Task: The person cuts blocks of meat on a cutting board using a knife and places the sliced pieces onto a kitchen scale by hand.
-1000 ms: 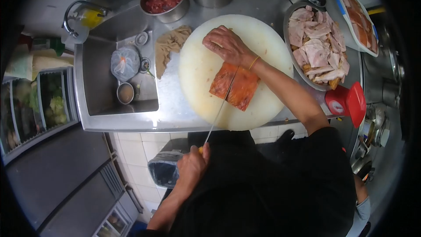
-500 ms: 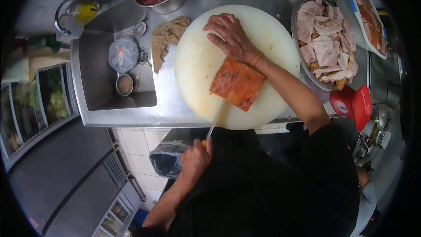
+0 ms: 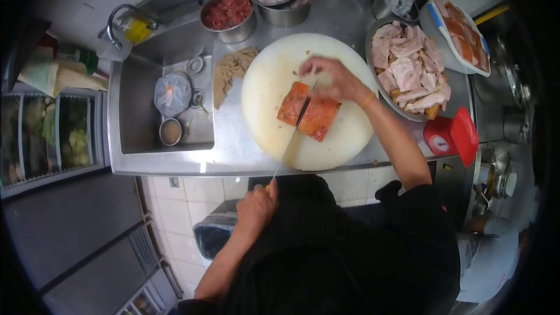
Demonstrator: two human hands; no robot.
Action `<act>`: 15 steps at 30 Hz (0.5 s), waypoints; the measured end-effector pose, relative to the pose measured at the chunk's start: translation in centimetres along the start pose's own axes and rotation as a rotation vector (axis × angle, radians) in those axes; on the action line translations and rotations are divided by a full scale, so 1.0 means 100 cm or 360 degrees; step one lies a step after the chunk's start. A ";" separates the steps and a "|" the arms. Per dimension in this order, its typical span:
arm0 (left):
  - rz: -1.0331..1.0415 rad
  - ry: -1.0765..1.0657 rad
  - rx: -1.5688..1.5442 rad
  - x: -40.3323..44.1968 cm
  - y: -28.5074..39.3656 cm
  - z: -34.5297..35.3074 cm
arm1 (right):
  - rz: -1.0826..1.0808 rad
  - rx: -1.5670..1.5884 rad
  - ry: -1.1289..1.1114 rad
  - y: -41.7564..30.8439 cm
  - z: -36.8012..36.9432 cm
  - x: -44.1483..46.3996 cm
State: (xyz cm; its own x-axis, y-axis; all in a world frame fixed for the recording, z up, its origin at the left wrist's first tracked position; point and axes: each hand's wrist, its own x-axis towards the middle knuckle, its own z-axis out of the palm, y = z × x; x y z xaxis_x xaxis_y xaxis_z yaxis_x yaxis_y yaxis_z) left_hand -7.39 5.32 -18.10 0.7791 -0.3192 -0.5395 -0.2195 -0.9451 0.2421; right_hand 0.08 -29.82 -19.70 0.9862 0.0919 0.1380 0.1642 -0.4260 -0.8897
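My left hand (image 3: 256,203) is closed round the handle of a long knife (image 3: 288,147). Its thin blade runs between two pieces of reddish-brown roasted meat, a narrower left piece (image 3: 291,104) and a wider right piece (image 3: 321,118). Both lie on a round white cutting board (image 3: 265,70), with a narrow gap between them. Over the far edge of the meat is my right hand (image 3: 326,79), partly blurred, its thumb and fingers apart around the area of the blade tip. Whether it touches the blade cannot be made out.
Left of the board are a brown cloth (image 3: 230,73) and a sink (image 3: 137,114). Bowls of raw meat (image 3: 228,14) stand behind. A tray of sliced meat (image 3: 405,70) and a red scale (image 3: 458,137) are at the right. A person's pale clothing (image 3: 487,256) shows at lower right.
My right hand has lifted and shifted rightward relative to the board. The knife, near the meat's front edge half a second ago, now reaches between the pieces, and the gap there is wider.
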 end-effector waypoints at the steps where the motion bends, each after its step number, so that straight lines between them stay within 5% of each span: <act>1: -0.0001 0.0014 -0.0007 0.002 -0.004 0.003 | -0.0132 -0.0194 -0.0169 -0.010 0.004 -0.014; 8: 0.0090 0.0116 0.0083 0.003 -0.033 -0.022 | -0.0095 -0.1320 -0.0212 -0.038 0.042 -0.065; 11: 0.0176 0.0211 0.0131 0.022 -0.026 -0.020 | 0.0335 -0.1641 -0.0254 -0.061 0.056 -0.059; 15: 0.0356 0.0082 0.0062 0.043 -0.028 -0.027 | 0.0038 -0.1491 -0.0129 -0.034 0.048 -0.055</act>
State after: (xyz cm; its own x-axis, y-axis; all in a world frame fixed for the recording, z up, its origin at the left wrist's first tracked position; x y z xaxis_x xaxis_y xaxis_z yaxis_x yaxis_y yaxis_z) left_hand -1.80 6.80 -18.90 0.7372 -0.5182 -0.4336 -0.4121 -0.8534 0.3192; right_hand -6.02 -24.56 -19.51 0.9907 0.1214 0.0620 0.1306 -0.9760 -0.1743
